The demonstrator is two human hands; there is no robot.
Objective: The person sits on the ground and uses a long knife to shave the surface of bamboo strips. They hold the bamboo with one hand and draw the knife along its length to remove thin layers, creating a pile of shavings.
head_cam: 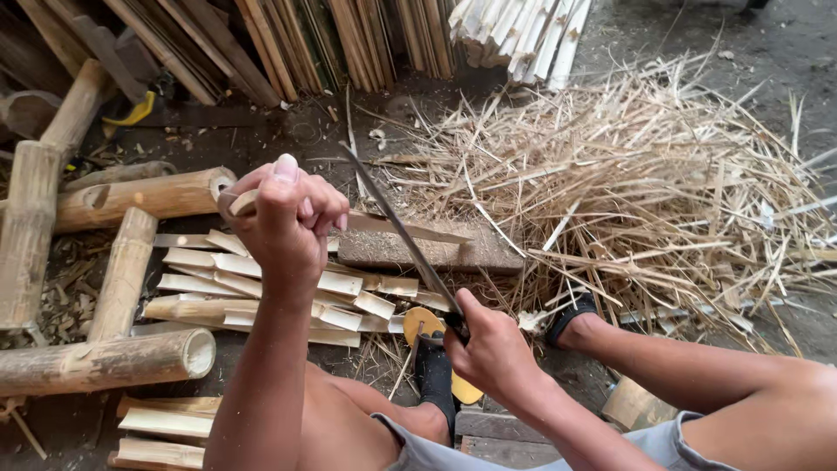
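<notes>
Person splitting bamboo by hand, seated low on the ground. Left hand (288, 218) is fisted around the top of a pale flat bamboo slat (384, 225), fingers curled tight and pressed together, thumb up; the slat runs right from the fist, over a flat brown wooden block (471, 251). Right hand (493, 349) is closed hard on the handle of a long thin dark metal blade (401, 228), fingers wrapped shut; the blade angles up and far-left from the fist and crosses the slat just right of the left hand

Progress, judged from the piles: well underway, not finished. A stack of cut pale bamboo slats (261, 292) lies just beyond the left arm, more slats (161, 432) at near left. A large heap of dry straw-coloured bamboo slivers (645, 192) covers the right side. Uncut round bamboo poles (113, 358) wait at left, so stock remains

Surface: bare dark dirt floor (785, 52), littered with chips. Feet in dark sandals (571, 314), one by a yellow disc (423, 324) that is partly hidden. Far edge: bundles of long split bamboo strips (349, 35) leaning or stacked, paler ones (523, 35) at far right. Workshop or yard, daylight
</notes>
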